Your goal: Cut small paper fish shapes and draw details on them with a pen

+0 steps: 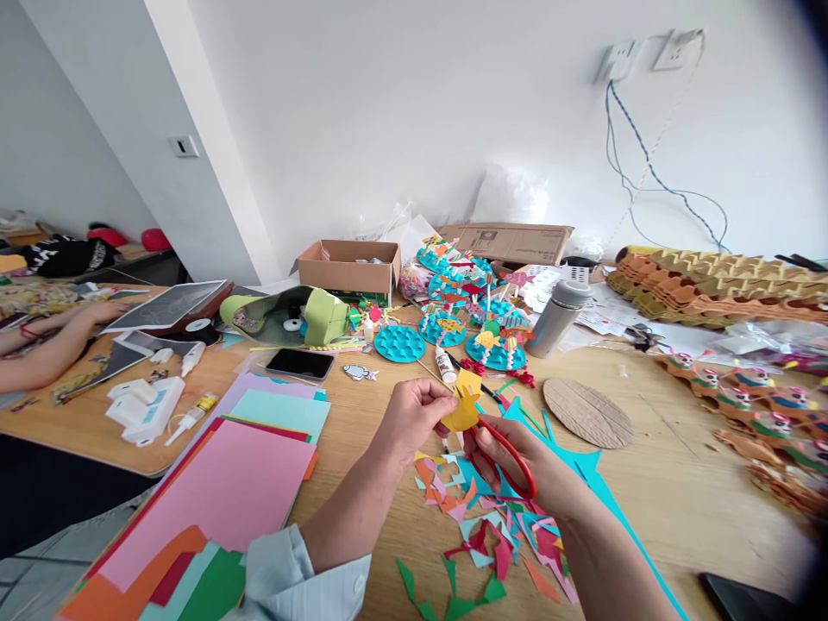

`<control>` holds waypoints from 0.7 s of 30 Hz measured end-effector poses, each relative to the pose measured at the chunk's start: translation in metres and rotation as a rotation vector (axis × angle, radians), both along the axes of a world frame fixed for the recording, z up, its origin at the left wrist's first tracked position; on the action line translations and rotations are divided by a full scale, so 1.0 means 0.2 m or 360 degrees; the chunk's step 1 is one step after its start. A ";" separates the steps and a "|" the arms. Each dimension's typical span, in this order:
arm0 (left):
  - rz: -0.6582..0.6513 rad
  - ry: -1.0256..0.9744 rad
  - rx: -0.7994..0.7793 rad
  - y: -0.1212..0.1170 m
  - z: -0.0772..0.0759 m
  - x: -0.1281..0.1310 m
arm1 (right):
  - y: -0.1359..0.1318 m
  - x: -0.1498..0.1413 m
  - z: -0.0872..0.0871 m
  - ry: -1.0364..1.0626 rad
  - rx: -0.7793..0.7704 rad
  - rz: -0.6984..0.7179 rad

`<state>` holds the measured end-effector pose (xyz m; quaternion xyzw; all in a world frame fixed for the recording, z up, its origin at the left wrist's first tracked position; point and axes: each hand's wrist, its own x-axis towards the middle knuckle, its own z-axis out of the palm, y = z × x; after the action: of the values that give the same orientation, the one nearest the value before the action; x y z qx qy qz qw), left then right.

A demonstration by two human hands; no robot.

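A small piece of yellow paper, cut with a jagged outline, is pinched between the thumb and fingers of my left hand. My right hand grips red-handled scissors, with its fingers in the loops. The blades are mostly hidden by the paper and my hands, close to the paper's edge. Under both hands lie many coloured paper scraps and a large blue paper offcut.
Stacked coloured paper lies left of my arms. Behind are a phone, a glue bottle, blue decorated discs, a steel bottle and a cardboard oval. Another person's arms rest at far left.
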<state>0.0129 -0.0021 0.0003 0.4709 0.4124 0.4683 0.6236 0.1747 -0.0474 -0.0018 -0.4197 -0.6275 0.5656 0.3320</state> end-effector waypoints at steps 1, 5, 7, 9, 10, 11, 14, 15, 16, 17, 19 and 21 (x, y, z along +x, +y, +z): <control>-0.0004 0.0002 -0.0001 0.00 0.00 0.00 | 0.00 0.00 0.00 -0.0008 0.0000 -0.0002; -0.0012 0.0008 0.0008 0.00 0.00 0.00 | 0.00 0.00 0.00 -0.0039 0.0011 -0.0006; -0.0015 0.0014 0.0010 0.00 0.01 0.00 | 0.00 0.00 0.00 -0.0035 0.0008 -0.0011; -0.0022 0.0025 0.0006 0.00 0.01 0.00 | 0.00 0.00 0.00 -0.0022 0.0004 -0.0016; -0.0026 0.0029 0.0004 0.00 0.01 0.00 | -0.01 0.00 0.00 -0.0014 0.0003 -0.0017; -0.0029 0.0033 0.0003 0.00 0.02 -0.01 | -0.01 0.00 0.00 -0.0009 0.0001 -0.0016; -0.0032 0.0033 0.0006 0.00 0.02 -0.01 | -0.01 0.00 0.00 -0.0003 -0.0004 -0.0014; -0.0035 0.0033 0.0008 0.00 0.02 -0.01 | 0.00 0.01 -0.01 -0.0002 -0.0004 -0.0014; -0.0039 0.0033 0.0009 0.00 0.02 -0.01 | 0.00 0.01 -0.01 -0.0003 -0.0004 -0.0013; -0.0044 0.0033 0.0010 0.00 0.02 -0.01 | 0.00 0.01 -0.01 -0.0005 -0.0004 -0.0013; -0.0051 0.0030 0.0011 0.00 0.02 -0.01 | 0.00 0.01 -0.01 -0.0014 -0.0007 -0.0010; -0.0052 0.0027 0.0012 0.00 0.02 -0.01 | 0.00 0.01 0.00 -0.0024 -0.0003 -0.0010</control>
<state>0.0101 -0.0031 0.0045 0.4840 0.4082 0.4555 0.6259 0.1769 -0.0478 -0.0026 -0.4263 -0.6281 0.5620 0.3286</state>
